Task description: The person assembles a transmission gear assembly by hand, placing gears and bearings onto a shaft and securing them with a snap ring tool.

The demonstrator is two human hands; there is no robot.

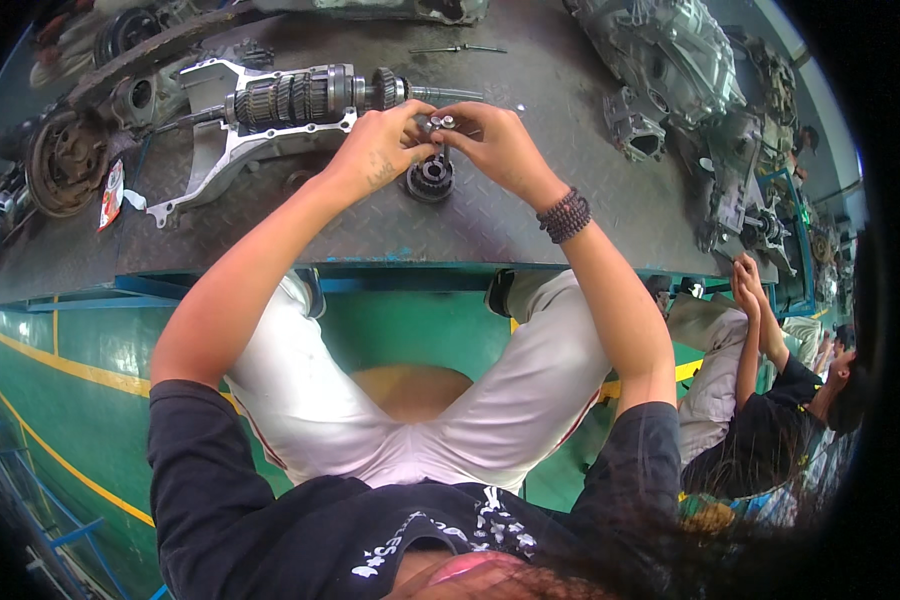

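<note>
My left hand [383,143] and my right hand [493,143] meet over the metal bench, fingertips bent in a pinch. Between them is a small shiny metal part [443,123], too small and covered to name. Just below the fingertips a dark toothed gear [430,180] rests on the bench; a thin metal piece seems to run from the fingers toward it, and I cannot tell whether they are joined. Beyond my left hand lies an open gearbox housing half [215,150], with a stack of gears on a shaft [295,97] in it.
The dark bench [530,220] holds a rusty drum [67,163] and a red-and-white packet [112,195] at left. A thin rod [458,48] lies at the back. Large transmission casings [660,60] stand at right. A co-worker's hands [748,282] are at the bench's right end.
</note>
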